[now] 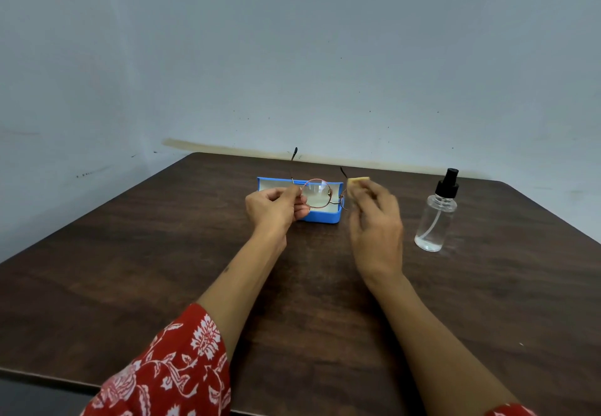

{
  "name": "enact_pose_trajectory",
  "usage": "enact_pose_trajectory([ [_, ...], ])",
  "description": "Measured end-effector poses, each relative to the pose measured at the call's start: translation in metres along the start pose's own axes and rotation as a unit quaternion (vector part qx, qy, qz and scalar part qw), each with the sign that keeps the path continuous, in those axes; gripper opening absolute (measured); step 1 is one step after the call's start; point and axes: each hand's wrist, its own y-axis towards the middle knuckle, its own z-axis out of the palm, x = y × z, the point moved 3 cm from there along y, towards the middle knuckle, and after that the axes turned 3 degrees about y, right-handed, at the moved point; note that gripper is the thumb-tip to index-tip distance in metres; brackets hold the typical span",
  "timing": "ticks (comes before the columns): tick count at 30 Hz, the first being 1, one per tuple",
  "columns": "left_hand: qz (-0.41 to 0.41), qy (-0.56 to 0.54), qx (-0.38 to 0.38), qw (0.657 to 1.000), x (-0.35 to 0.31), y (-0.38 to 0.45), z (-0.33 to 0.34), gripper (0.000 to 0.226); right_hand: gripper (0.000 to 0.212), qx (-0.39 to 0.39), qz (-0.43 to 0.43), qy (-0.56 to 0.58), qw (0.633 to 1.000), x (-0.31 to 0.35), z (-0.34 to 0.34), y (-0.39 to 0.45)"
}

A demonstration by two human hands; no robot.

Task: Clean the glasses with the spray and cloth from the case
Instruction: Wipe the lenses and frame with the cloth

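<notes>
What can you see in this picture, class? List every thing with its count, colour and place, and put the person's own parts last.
table: one, dark brown wood, fills the lower picture.
wall: one, pale grey-blue, behind the table.
case: one, blue with a pale lining, open, far middle of the table.
glasses: one pair, thin reddish-gold frame with dark temple tips, held in front of the case.
cloth: one, pale yellow, at the right lens.
spray bottle: one, clear with a black nozzle, upright on the table's right.
sleeve: one, red with white print, lower left.
left hand: pinches the glasses.
right hand: holds the cloth.
</notes>
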Motion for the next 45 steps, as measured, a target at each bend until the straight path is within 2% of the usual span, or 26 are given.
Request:
enact_pose_trajectory([
  [3,0.002,-0.006,0.004,1.0,-0.001,-0.001,-0.001,0.007,0.038,0.021,-0.034,-0.012,0.999,0.007,0.005,-0.001],
  [8,0.001,-0.008,0.001,1.0,-0.003,0.0,-0.002,0.006,0.038,-0.024,0.077,0.004,0.997,-0.014,-0.007,0.004],
  [11,0.003,-0.006,0.004,1.0,-0.001,0.001,-0.001,0.006,0.038,-0.014,0.039,-0.009,0.999,-0.005,-0.004,0.002],
  [15,0.005,-0.012,0.006,1.0,-0.002,0.0,-0.001,0.007,0.042,0.038,-0.041,-0.018,0.998,0.011,0.007,-0.002],
  [21,0.0,-0.004,0.004,1.0,-0.002,0.002,-0.001,0.006,0.04,-0.021,0.075,-0.001,0.997,-0.012,-0.007,0.004],
  [28,-0.002,-0.007,0.005,1.0,-0.003,0.0,-0.001,0.006,0.04,0.04,-0.025,-0.021,0.999,0.012,0.006,0.0],
  [33,-0.003,-0.003,0.001,1.0,-0.004,0.001,-0.002,0.004,0.036,-0.017,0.057,-0.017,0.998,-0.007,-0.007,0.006],
  [35,-0.004,-0.003,0.003,1.0,-0.003,0.001,0.0,0.005,0.036,-0.017,0.051,-0.025,0.998,-0.007,-0.008,0.006],
  [40,-0.002,-0.011,0.005,1.0,-0.004,-0.003,-0.001,0.012,0.04,0.037,-0.033,-0.018,0.999,0.012,0.004,0.002],
  [45,-0.004,-0.014,0.005,1.0,-0.005,-0.002,-0.002,0.007,0.032,-0.029,0.032,-0.01,0.999,-0.006,-0.01,0.008],
])
